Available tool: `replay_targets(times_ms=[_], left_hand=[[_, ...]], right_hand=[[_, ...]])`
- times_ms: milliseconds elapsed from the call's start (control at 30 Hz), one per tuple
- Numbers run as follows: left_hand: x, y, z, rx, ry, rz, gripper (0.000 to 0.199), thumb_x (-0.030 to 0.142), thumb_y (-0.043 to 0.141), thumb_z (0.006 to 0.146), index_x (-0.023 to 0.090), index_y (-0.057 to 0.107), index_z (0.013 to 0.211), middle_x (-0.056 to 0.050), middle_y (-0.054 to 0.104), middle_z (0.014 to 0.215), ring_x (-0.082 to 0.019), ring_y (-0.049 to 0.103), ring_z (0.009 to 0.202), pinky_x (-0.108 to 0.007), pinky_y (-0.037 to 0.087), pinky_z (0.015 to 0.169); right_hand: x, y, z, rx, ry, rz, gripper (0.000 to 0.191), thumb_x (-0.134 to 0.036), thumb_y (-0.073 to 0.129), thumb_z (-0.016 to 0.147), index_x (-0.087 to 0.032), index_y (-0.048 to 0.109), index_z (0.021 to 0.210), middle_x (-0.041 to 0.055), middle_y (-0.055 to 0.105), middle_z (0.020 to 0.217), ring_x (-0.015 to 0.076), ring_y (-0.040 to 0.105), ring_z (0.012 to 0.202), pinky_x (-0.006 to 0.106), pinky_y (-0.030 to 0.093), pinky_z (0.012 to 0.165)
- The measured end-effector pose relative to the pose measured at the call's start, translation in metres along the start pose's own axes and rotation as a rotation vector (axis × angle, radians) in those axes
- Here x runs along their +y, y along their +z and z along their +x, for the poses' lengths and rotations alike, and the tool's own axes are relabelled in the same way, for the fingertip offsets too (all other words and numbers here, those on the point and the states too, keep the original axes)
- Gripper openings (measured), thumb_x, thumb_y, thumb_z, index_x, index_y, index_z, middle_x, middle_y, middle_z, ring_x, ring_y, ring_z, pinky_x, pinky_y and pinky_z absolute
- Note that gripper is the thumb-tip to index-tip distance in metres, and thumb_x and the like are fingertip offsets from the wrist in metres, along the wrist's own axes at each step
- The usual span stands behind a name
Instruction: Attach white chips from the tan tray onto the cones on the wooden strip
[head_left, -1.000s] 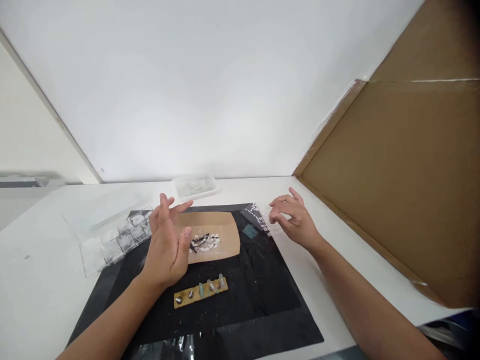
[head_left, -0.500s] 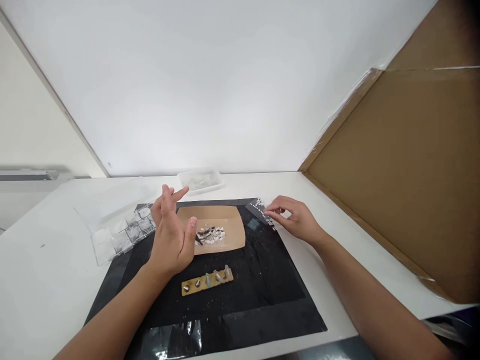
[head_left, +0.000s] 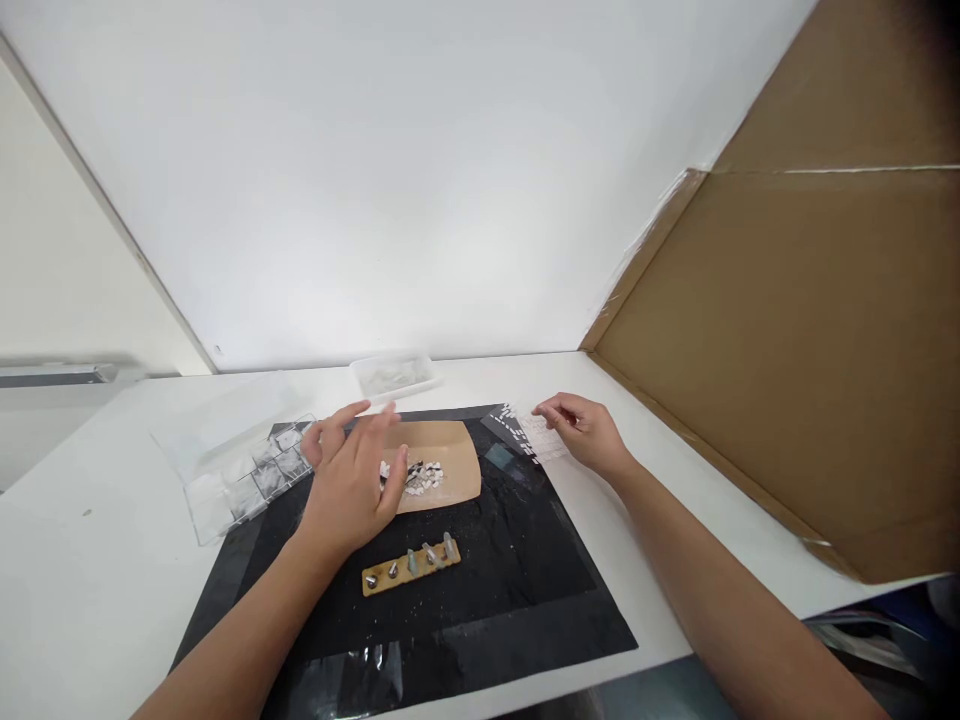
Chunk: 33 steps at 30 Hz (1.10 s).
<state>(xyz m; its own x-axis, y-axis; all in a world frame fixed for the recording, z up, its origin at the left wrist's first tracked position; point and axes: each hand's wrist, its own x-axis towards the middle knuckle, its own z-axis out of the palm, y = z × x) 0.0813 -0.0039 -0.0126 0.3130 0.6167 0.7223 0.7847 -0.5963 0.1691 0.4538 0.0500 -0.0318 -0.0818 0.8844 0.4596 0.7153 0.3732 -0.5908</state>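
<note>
While the left hand (head_left: 346, 492) hangs with its fingers spread and nothing visibly grasped, the right hand (head_left: 591, 434) has its thumb and forefinger drawn together in a pinch; whether a small piece sits between those fingertips cannot be told.

Just beside the right fingertips lies a sheet of small white tiles (head_left: 544, 440), partly overlapping the far right corner of the black mat (head_left: 525, 580). A small teal patch (head_left: 501, 457) is on the mat, left of the right hand.

The left hand covers part of the left end of a shallow kraft-paper tray (head_left: 468, 468). To the right of the left thumb, white chips (head_left: 430, 478) are heaped in the tray, mixed with dark slivers (head_left: 414, 468). Nearer the wearer than the left hand and to its right, a scalloped tan display strip (head_left: 382, 576) rests on the mat, bearing a row of five small pieces, some metallic and some translucent.

To the left of the left hand sits a clear compartment box (head_left: 241, 518) filled with whitish contents. Beyond the left hand, a translucent plastic tub (head_left: 399, 388) stands on the white tabletop (head_left: 97, 570). Well to the right of the right hand rises a brown cardboard panel (head_left: 810, 370).
</note>
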Motion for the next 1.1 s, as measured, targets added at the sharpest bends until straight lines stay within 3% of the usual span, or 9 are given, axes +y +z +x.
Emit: replay_targets(times_ms=[67,133,300,433,600,833,900,1000,1100], left_hand=[[-0.001,-0.001,0.000,0.055,0.092,0.077,0.031,0.023,0.065,0.098,0.025,0.065,0.129,-0.006,0.078,0.114,-0.034,0.058,0.125,-0.056,0.027,0.112],[-0.005,-0.002,0.000,0.119,0.152,0.125,0.021,0.019,0.067,0.097,0.028,0.071,0.116,-0.001,0.080,0.104,-0.031,0.065,0.115,-0.054,0.028,0.110],[-0.016,-0.001,-0.001,0.120,0.127,0.144,0.045,0.007,0.056,0.098,0.026,0.061,0.138,-0.003,0.082,0.105,-0.032,0.065,0.120,-0.054,0.024,0.109],[-0.019,0.002,-0.001,0.051,0.050,0.099,0.070,-0.005,0.042,0.093,0.024,0.039,0.156,-0.007,0.078,0.124,-0.032,0.058,0.130,-0.053,0.026,0.105],[-0.014,0.000,0.000,0.001,-0.067,0.016,0.074,0.004,0.047,0.092,0.019,0.024,0.160,-0.015,0.062,0.147,-0.034,0.045,0.140,-0.055,0.027,0.110],[-0.018,-0.004,0.002,-0.084,-0.062,0.029,0.056,0.010,0.054,0.089,0.021,0.043,0.143,-0.009,0.076,0.112,-0.034,0.059,0.118,-0.054,0.031,0.105],[-0.018,-0.007,0.002,-0.071,-0.066,0.031,0.065,0.010,0.055,0.082,0.020,0.040,0.145,-0.010,0.075,0.112,-0.034,0.061,0.115,-0.057,0.029,0.107],[-0.019,-0.012,0.003,-0.010,-0.043,0.066,0.077,0.010,0.057,0.075,0.020,0.036,0.148,-0.010,0.073,0.110,-0.035,0.063,0.111,-0.059,0.028,0.108],[-0.023,-0.013,0.004,0.040,-0.047,0.094,0.078,0.011,0.058,0.076,0.020,0.034,0.150,-0.008,0.073,0.101,-0.034,0.064,0.103,-0.060,0.032,0.107]], right_hand=[[-0.002,0.000,-0.002,-0.024,-0.006,0.015,0.052,-0.056,0.041,0.107,-0.022,0.076,0.089,0.0032,0.067,0.074,0.0185,0.062,0.070,0.032,0.048,0.068],[-0.002,0.001,-0.003,-0.027,0.001,0.062,0.054,-0.052,0.030,0.110,-0.023,0.075,0.103,0.0027,0.066,0.077,0.0175,0.060,0.068,0.032,0.049,0.069],[0.005,0.003,-0.005,-0.005,0.047,0.152,0.037,-0.042,0.041,0.107,-0.022,0.055,0.135,0.0019,0.066,0.086,0.0175,0.059,0.070,0.031,0.050,0.067],[0.005,0.003,-0.004,-0.021,0.027,0.113,0.040,-0.043,0.048,0.104,-0.021,0.050,0.137,0.0017,0.064,0.084,0.0205,0.064,0.080,0.031,0.051,0.069],[0.000,0.003,-0.005,-0.063,0.015,0.051,0.040,-0.043,0.051,0.103,-0.022,0.050,0.136,-0.0009,0.062,0.078,0.0183,0.061,0.070,0.030,0.049,0.064],[0.002,0.001,-0.002,-0.140,0.061,0.040,0.047,-0.054,0.040,0.106,-0.025,0.077,0.104,-0.0005,0.062,0.060,0.0175,0.057,0.055,0.030,0.047,0.055],[0.002,0.002,-0.002,-0.116,0.077,0.054,0.048,-0.053,0.037,0.108,-0.026,0.074,0.121,0.0003,0.066,0.066,0.0178,0.058,0.055,0.031,0.050,0.056],[0.000,0.003,-0.003,-0.085,0.100,0.047,0.050,-0.050,0.037,0.108,-0.029,0.053,0.150,0.0032,0.074,0.086,0.0184,0.061,0.059,0.033,0.053,0.058],[-0.003,0.004,-0.005,-0.049,0.120,0.031,0.050,-0.052,0.042,0.107,-0.028,0.051,0.150,0.0039,0.076,0.091,0.0196,0.064,0.063,0.034,0.054,0.060]])
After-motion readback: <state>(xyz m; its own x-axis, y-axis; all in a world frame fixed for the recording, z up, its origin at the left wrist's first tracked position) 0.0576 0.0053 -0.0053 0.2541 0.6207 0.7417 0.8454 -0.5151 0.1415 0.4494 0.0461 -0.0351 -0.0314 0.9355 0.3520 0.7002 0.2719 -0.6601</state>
